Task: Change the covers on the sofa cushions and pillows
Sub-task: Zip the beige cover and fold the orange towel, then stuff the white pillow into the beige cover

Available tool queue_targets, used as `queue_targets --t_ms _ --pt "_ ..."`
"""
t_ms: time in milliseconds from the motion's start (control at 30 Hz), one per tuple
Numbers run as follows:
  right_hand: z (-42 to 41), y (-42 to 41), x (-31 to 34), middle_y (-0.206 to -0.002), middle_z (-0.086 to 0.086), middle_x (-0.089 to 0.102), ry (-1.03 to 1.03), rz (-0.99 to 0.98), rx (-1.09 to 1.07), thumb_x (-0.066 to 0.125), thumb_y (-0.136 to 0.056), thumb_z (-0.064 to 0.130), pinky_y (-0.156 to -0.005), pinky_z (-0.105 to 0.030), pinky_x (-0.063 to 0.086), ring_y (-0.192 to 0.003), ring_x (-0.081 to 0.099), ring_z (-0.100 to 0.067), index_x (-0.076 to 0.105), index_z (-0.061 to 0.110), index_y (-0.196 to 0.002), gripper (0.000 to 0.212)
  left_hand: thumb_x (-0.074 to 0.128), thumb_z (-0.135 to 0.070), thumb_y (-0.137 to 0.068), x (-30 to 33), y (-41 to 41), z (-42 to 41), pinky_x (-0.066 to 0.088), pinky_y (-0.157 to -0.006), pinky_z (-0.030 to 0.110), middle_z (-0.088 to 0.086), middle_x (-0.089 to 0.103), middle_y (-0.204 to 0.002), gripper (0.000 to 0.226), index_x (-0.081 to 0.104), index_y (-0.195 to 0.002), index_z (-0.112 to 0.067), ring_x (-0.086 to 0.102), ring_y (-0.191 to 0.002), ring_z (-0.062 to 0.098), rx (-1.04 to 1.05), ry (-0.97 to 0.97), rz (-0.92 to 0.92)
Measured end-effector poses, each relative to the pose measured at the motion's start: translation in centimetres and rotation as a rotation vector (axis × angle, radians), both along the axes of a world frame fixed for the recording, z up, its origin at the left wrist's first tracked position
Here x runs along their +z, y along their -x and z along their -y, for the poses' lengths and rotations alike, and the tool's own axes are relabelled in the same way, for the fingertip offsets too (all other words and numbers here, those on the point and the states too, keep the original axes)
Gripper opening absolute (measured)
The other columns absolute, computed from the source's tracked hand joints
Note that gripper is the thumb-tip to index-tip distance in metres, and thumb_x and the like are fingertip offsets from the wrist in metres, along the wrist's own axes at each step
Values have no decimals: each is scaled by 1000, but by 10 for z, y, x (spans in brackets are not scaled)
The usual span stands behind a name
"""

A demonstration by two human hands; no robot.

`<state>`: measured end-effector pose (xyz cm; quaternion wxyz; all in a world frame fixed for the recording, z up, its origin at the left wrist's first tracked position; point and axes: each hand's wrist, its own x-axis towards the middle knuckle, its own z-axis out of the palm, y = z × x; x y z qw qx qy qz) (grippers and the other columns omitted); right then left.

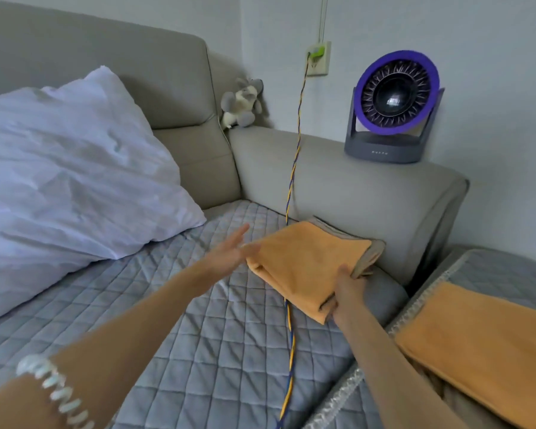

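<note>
The folded orange cover (307, 264) lies on the quilted grey seat pad (198, 335), its far edge against the inside of the sofa armrest (353, 187), with a beige folded layer (369, 258) beneath it. The right hand (348, 292) grips the cover's near right corner, fingers curled round the stacked edges. The left hand (229, 252) is at the cover's left edge, fingers straight and spread, holding nothing; whether it touches the cloth I cannot tell. A coiled band (56, 394) rings the left forearm.

A twisted yellow-and-blue cable (293, 187) runs from a wall socket (317, 57) down behind the cover and out again from under it between the two arms. Left of the open hand, a white pillow (68, 181) leans against the sofa back (75, 57). Right of the gripping hand, beyond the armrest, a second orange cover (483, 345) lies on another quilted surface. On the armrest, above the hands, stand a purple-rimmed fan (393, 103) and, farther back, a small grey plush toy (242, 102).
</note>
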<state>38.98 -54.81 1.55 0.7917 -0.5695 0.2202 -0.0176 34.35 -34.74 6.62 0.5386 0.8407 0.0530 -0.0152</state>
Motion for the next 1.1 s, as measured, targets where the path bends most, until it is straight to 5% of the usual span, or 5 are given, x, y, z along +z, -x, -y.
queue_targets --t_ms 133,300,600,967,1100 --pt "-3 8 -7 -142 -19 33 644 102 13 60 -88 20 -97 -38 37 -123 40 -32 24 2 -141 67 1 -90 -64 -62 27 -33 -1 -114 50 -11 -6 -156 92 -2 -145 -45 -8 -144 13 -202 -947 -95" --pt "-10 -1 -7 -155 -8 17 1591 440 334 37 -93 49 -111 -51 13 -141 12 -32 29 25 -144 57 -31 -83 -47 -86 37 -36 -6 -116 46 -13 -8 -157 106 -5 -144 -48 -11 -143 8 -89 -1029 51" --pt "-34 9 -3 -155 -8 12 1800 105 761 18 -99 42 -112 -55 11 -141 9 -32 20 21 -146 52 -35 -79 -51 -84 79 -35 -10 -115 38 -11 -8 -157 109 -3 -147 -39 -12 -143 10 -196 -1073 60" --pt "-248 125 8 -155 -6 17 1276 802 903 39 -96 45 -115 -37 19 -142 15 -21 12 17 -149 65 23 -74 -84 -73 260 -247 12 -114 38 -13 18 -152 69 24 -142 -37 20 -141 12 483 -880 -202" --pt "-311 111 3 -158 -8 -1 1529 1070 837 49 -87 59 -115 -48 15 -145 5 -28 -4 24 -150 90 43 -69 -79 -67 268 -295 30 -108 38 1 39 -144 79 27 -143 -25 39 -131 20 695 -711 -196"
